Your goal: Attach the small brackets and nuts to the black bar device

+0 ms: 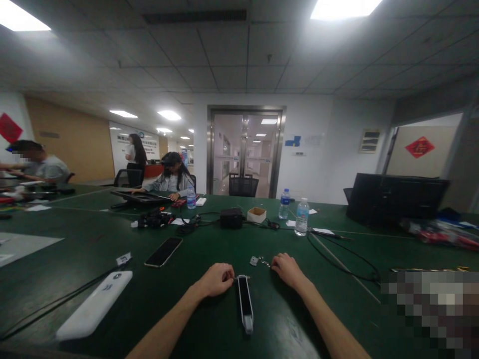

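Observation:
My left hand [218, 279] rests on the green table with its fingers curled in. Its fingertips meet a thin bar at the far end of a long, narrow, black-and-silver object [245, 299], whose exact kind I cannot make out. That object lies flat, pointing toward me, with a silver block at its near end. To the right, my right hand [287, 269] has its fingers closed at one end of a short metal chain [264, 261]. A small silvery tag-like piece [254, 261] lies at the chain's other end, between the hands.
A dark phone [163, 252] and a white elongated device [96, 305] lie left. Farther back are a black adapter [231, 218], a small open box [256, 215], cables and water bottles [302, 217]. A monitor [396, 200] stands right. A person [172, 175] sits across the table.

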A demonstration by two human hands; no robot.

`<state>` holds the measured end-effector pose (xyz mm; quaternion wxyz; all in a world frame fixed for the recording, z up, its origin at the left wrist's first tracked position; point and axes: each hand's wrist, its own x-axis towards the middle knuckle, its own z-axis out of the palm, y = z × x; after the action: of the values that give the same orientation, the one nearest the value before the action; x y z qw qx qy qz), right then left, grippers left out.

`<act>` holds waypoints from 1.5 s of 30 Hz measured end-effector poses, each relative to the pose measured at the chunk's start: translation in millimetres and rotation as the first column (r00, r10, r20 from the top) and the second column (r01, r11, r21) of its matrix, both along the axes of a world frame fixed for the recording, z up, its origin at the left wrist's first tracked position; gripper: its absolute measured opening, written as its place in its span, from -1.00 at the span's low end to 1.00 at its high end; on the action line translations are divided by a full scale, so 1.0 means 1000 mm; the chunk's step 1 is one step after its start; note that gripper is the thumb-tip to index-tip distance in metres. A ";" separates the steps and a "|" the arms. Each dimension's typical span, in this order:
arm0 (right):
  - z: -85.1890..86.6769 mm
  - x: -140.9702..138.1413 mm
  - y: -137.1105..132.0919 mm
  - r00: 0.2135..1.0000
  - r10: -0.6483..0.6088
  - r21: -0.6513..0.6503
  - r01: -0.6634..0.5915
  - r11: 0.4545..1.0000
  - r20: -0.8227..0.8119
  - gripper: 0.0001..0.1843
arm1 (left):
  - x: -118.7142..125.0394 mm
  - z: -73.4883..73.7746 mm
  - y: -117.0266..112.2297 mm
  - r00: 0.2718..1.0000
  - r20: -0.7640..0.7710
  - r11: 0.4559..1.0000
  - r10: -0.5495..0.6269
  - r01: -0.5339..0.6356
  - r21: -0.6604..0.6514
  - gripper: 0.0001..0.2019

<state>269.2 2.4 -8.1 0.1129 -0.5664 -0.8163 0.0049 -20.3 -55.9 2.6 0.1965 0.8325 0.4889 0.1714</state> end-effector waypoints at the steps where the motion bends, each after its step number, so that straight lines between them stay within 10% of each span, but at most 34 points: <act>1: -0.002 0.000 0.002 1.000 -0.003 0.001 0.003 1.000 0.001 -0.86 | 0.000 -0.001 0.000 1.000 -0.001 1.000 -0.006 0.006 0.006 -0.83; 17: 0.004 0.010 0.012 0.976 0.064 0.075 -0.049 0.996 -0.209 -0.85 | -0.002 -0.009 0.012 0.998 0.005 0.998 -0.056 0.056 0.015 -0.81; 45: -0.002 -0.010 0.001 0.999 0.023 0.063 -0.021 0.998 -0.030 -0.80 | -0.003 -0.009 0.014 0.998 -0.046 0.998 -0.050 0.051 0.026 -0.82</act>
<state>259.4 3.0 -9.8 0.1431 -0.5534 -0.8205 -0.0110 -22.9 -42.0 -6.6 0.1783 0.8508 0.4697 0.1538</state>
